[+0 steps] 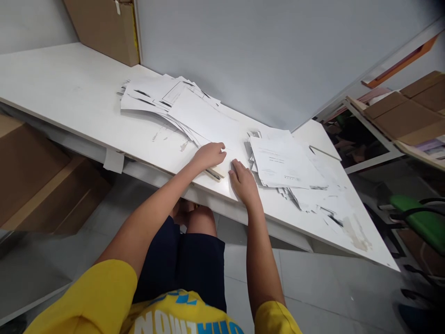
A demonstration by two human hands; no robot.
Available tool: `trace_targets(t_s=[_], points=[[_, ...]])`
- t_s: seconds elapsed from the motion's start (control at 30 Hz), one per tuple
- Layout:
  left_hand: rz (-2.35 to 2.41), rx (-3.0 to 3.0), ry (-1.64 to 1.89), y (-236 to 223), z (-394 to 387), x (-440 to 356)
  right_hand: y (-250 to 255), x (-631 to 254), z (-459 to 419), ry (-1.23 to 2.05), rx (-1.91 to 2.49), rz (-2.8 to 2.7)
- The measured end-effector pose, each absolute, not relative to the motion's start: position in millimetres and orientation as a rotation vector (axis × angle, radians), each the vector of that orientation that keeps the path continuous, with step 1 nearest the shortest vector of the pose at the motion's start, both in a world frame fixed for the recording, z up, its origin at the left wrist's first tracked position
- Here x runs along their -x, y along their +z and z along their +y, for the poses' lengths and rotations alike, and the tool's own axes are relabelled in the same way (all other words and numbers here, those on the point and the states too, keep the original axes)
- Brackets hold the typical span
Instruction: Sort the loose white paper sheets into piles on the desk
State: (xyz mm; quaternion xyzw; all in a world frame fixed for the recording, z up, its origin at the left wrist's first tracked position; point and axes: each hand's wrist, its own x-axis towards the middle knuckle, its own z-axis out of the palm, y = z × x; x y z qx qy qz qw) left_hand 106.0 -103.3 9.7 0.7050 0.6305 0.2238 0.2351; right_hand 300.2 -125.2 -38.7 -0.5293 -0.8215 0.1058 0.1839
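My left hand (pixel 210 156) is over the near edge of the white table, its fingers curled in beside the lower corner of a loose white sheet of paper (pixel 201 116). Whether that corner is pinched in them is hidden. Just below the hand lies a thin, flat, tan-edged object (pixel 216 173), partly covered. My right hand (pixel 244 183) rests on the tabletop with its fingers stretched out, holding nothing. To its right is a pile of printed sheets (pixel 278 160), uneven at the edges. The loose sheet overlaps a fanned-out paper stack (pixel 149 95) on the left.
A cardboard box (pixel 104 30) stands on the table (pixel 52 83) at the back left, against a grey panel (pixel 222 51). More cardboard boxes (pixel 31 171) are below on the left. At right are a shelf with cartons (pixel 399 111) and a green chair (pixel 417 218).
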Motion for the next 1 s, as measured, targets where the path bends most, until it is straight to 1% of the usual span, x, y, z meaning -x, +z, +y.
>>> trace_targets(t_s=[1.0], points=[[1.702,-1.925,0.657,10.9,-104.8,-105.8,-36.7,-300.8,-127.9,0.319,1.494,-2.287]])
